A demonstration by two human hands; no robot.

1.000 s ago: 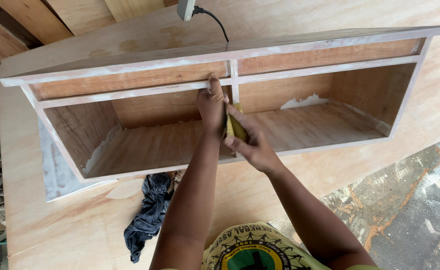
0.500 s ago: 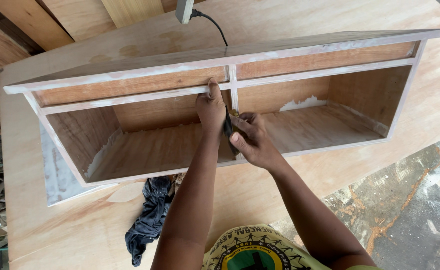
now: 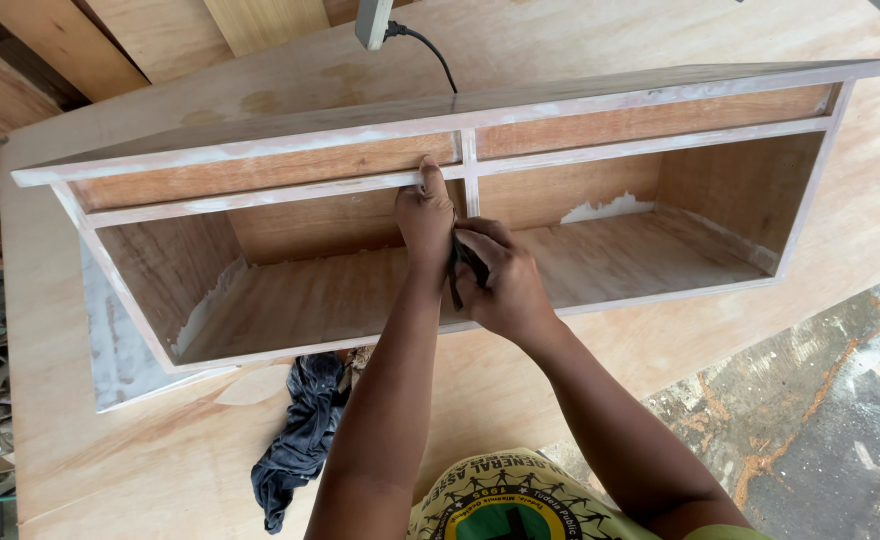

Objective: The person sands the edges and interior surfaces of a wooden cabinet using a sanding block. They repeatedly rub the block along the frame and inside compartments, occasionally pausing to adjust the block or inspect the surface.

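My left hand (image 3: 425, 215) is up against the wooden cabinet (image 3: 440, 210), index finger stretched out with its tip touching the horizontal front rail (image 3: 260, 188) just left of the short vertical divider (image 3: 470, 172). The other fingers are curled loosely; that hand grips nothing I can see.

My right hand (image 3: 500, 280) sits just beside the left, touching it at the knuckles, fingers closed tight around a dark folded piece (image 3: 460, 265). Looks like sandpaper or a pad, but only a thin dark edge shows between the two hands, so I can't tell which.

The cabinet lies on its back or side on a plywood worktop (image 3: 560, 370), its open front facing me, with whitish filler smeared along its edges and inner corners. It is one long box with a narrow upper strip split in two by the divider.

A dark crumpled rag (image 3: 305, 430) lies on the worktop near my left forearm, just below the cabinet's lower edge.

A black cord (image 3: 430, 50) runs from a grey plug block (image 3: 372, 20) at the top edge; the block is cut off by the frame. My palms are hidden, and so is the part of the cabinet floor behind my hands.
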